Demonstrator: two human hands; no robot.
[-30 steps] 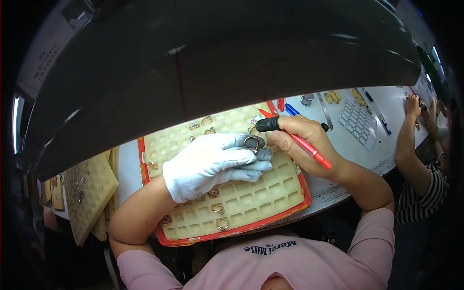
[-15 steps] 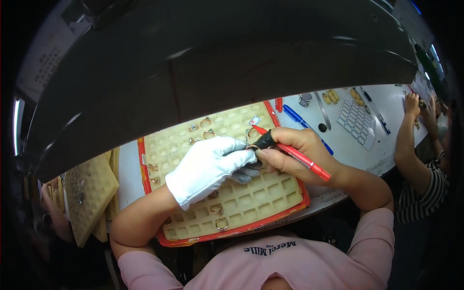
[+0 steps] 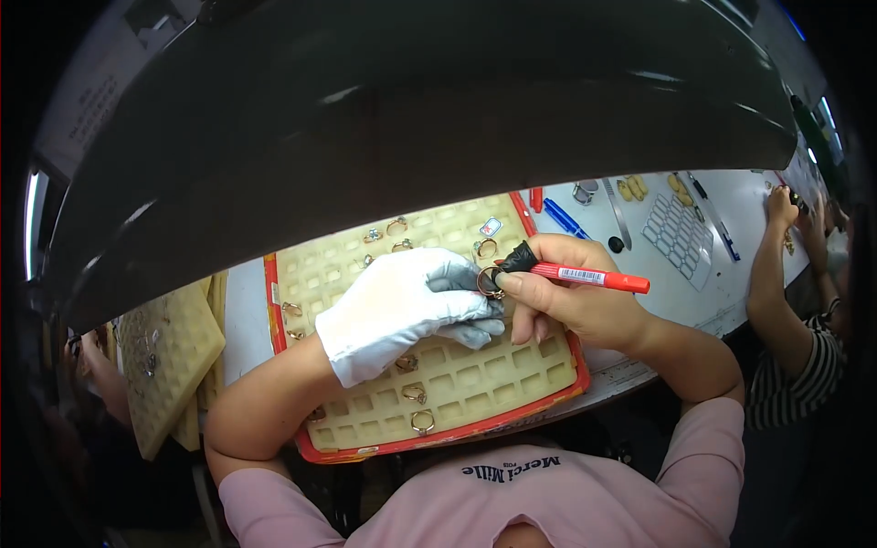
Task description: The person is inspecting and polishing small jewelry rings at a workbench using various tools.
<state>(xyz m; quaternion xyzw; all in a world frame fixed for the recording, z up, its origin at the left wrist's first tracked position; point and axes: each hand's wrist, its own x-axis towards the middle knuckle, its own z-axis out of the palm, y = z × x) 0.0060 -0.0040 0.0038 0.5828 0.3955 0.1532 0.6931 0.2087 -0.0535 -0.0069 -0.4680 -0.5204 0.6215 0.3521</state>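
The two hands are together over the right half of a pale yellow, rectangular tray with a red rim and rows of square pockets. Between their fingertips, above the tray and inward of its right edge, is a slim gold-coloured ring with a raised setting. The left hand in a white cloth glove has bent fingers, greyed toward the tips, right at the ring; I cannot tell whether they close on it. The bare right hand with a black fingertip cover puts its thumb tip against the ring and is clamped on a red barrel-shaped marker pen (its writing tip is hidden among the fingers).

More gold-coloured rings with settings sit in the tray's pockets, some by its near edge, some along its left edge, others toward the far edge. A small white tag with a blue border lies near the far right corner.

On the white counter, off the tray's far right corner, are slender blue pens, a round black cap, long silver tweezers and a clear sheet of hexagonal cells. By the counter's right edge is a co-worker's black-and-white striped sleeve
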